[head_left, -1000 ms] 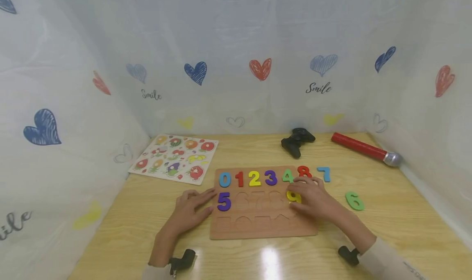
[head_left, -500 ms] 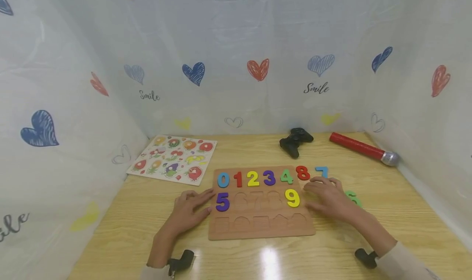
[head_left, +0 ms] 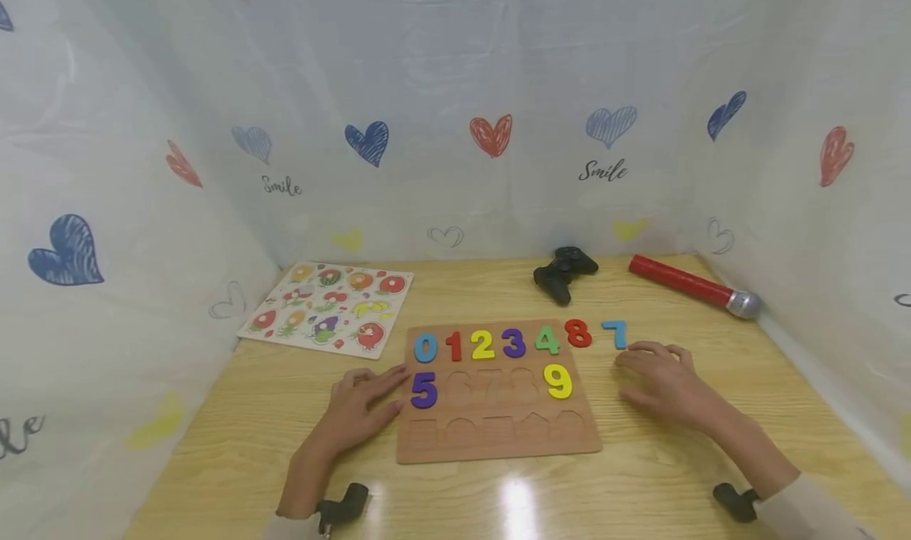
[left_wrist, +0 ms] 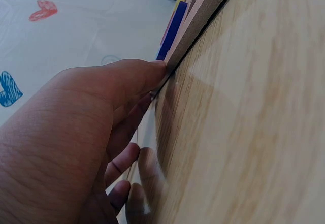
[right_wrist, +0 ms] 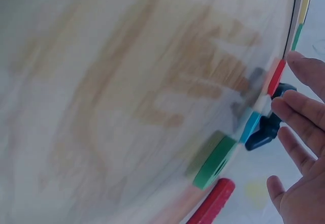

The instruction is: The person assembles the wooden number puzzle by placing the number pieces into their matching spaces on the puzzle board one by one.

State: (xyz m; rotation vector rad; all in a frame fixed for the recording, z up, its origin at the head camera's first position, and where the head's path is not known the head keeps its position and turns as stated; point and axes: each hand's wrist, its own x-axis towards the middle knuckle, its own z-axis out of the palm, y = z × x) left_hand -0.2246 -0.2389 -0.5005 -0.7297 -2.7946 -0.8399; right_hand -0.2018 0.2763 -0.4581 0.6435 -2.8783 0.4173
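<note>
Several nos. on brd: 0–5, 9

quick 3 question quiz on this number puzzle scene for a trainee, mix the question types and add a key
1. Multiple choice: what colour is the 7?
a) red
b) blue
c) green

2. True or false: the right hand holds nothing.

3. Fill in: besides the 5, the only number in the middle row of the board is the ____.

Key: 1. b; 2. true; 3. 9
</note>
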